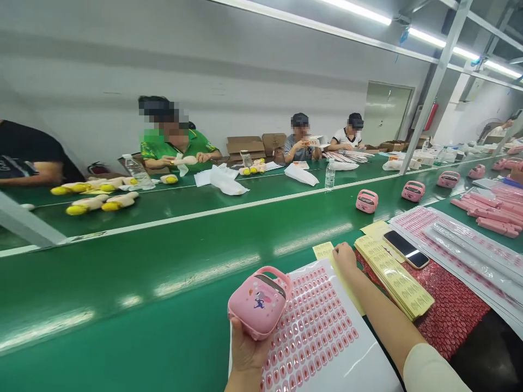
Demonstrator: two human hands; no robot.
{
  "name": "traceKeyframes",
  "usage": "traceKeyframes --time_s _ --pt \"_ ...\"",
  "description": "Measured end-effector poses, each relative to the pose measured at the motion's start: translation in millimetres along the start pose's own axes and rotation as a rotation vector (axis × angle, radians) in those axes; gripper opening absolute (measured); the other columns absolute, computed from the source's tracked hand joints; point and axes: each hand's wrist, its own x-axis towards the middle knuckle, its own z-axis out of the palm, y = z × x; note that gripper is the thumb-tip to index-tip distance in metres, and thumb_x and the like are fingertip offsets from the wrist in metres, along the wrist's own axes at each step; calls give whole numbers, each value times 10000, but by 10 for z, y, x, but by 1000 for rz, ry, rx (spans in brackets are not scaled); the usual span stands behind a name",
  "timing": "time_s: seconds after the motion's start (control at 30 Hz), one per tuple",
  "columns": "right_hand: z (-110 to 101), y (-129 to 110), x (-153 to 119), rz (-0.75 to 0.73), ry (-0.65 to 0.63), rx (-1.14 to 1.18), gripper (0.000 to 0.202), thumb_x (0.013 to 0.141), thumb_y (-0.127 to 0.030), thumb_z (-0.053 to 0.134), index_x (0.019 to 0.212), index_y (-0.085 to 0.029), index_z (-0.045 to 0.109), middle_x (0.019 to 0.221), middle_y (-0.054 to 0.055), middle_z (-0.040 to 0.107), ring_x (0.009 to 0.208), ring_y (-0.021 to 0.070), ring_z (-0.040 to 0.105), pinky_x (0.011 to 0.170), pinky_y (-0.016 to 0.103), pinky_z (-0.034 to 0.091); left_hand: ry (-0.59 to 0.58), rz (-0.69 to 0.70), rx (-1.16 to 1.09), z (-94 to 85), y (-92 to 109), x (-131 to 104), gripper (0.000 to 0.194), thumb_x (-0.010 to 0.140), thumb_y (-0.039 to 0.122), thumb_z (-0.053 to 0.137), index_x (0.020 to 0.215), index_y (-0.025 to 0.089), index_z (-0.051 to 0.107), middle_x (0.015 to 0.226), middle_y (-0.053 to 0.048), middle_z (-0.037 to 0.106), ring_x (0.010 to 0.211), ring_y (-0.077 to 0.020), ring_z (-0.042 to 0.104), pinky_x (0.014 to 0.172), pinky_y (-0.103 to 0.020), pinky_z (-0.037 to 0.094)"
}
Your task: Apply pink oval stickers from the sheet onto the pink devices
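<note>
Plainly, the left hand [247,351] gripped a pink toy case [259,302] from below, fingers clenched round its near end, holding it above the near left part of a white sheet of small red stickers [322,332] that lay on the green desk [122,283]. The right hand [344,256] reached to the far edge of that sheet, its fingers bent down onto a yellow label strip [324,249]; whether they pinched a label or only pressed on the strip could not be told.

The case was held only at one end, so it looked liable to tip or slide out of the palm and drop onto the sticker sheet, scuffing or lifting stickers. The forearm lay across the sheet, and a sleeve or wrist dragging there could have peeled stickers or shoved the sheet. A stack of yellow label sheets [398,280] lay just beside the right arm, resting partly on red bubble wrap [453,310], and a smartphone [406,249] lay near its far end; a careless sweep of the arm could have knocked either one.

The left fingers were mostly hidden under the case, and the wrist was cut off by the bottom edge. The printing on stickers and labels was too small to read. More pink cases [366,201] stood on the conveyor beyond, and people sat working at its far side.
</note>
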Motion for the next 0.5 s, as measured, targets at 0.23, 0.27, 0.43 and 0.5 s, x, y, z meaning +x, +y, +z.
traceKeyframes --time_s 0.23,0.27,0.43,0.5 --pt "48 -136 170 13 -22 -1 119 788 -135 477 719 -130 573 869 61 557 708 123 528 602 240 379 20 -23 56 86 2 -6 534 691 671 398 1155 412 459 1144 27 582 1131 -286 459 794 -417 503" --pt "51 -148 182 11 -26 4 102 793 -152 489 728 -126 563 854 47 558 704 118 522 612 246 390 36 -36 49 104 9 -10 546 693 676 385 1158 401 463 1126 19 593 1112 -285 476 789 -414 505" --pt "86 -125 156 -4 -25 85 103 768 -145 479 679 -138 531 821 37 564 700 115 516 598 226 374 155 -114 -34 182 49 -39 547 701 662 384 1151 369 487 1026 1 636 976 -251 566 746 -371 513" --pt "101 -82 143 -2 -30 140 131 752 -146 444 646 -156 520 769 30 572 669 116 520 555 209 351 106 -124 -59 214 65 -59 521 715 621 409 1149 345 495 984 -9 647 923 -241 587 743 -370 507"
